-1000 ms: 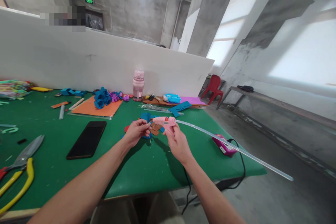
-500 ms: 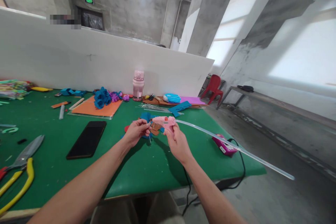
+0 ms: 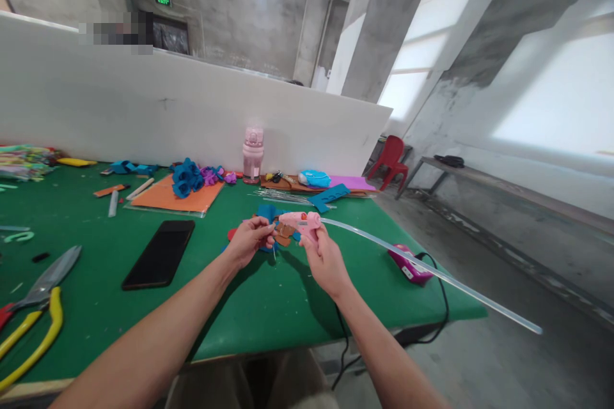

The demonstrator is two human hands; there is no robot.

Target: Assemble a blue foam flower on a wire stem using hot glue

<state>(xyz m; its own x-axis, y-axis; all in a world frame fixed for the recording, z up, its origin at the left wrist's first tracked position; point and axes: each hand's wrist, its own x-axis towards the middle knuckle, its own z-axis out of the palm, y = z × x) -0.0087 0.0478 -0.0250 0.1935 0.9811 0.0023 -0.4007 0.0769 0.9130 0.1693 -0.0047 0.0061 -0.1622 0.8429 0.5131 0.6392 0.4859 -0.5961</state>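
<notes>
My right hand [image 3: 322, 258] is closed around the grip of a pink glue gun [image 3: 300, 223], held just above the green worktop [image 3: 268, 313] near its middle. A long clear glue stick [image 3: 432, 273] runs out of the gun's rear and extends to my right, past the worktop edge and over the floor. The gun's nozzle points left, toward my left hand [image 3: 249, 240].

My left hand is pinched shut on a small piece at the nozzle; the piece is too small and too covered by my fingers to identify. Directly behind both hands lie blue and orange foam scraps [image 3: 271, 216], partly hidden.

A second, darker pink glue gun [image 3: 409, 266] lies on the worktop to the right, well apart from my hands, with a black cord [image 3: 439, 307] looping off the edge.

To the left, a black phone [image 3: 160, 254] lies flat. Yellow-handled shears [image 3: 36, 307] rest at the near left corner. Further back, blue foam flowers [image 3: 187, 177] sit on an orange sheet [image 3: 167, 198], and a pink bottle [image 3: 252, 154] stands upright against the white partition [image 3: 144, 108].
</notes>
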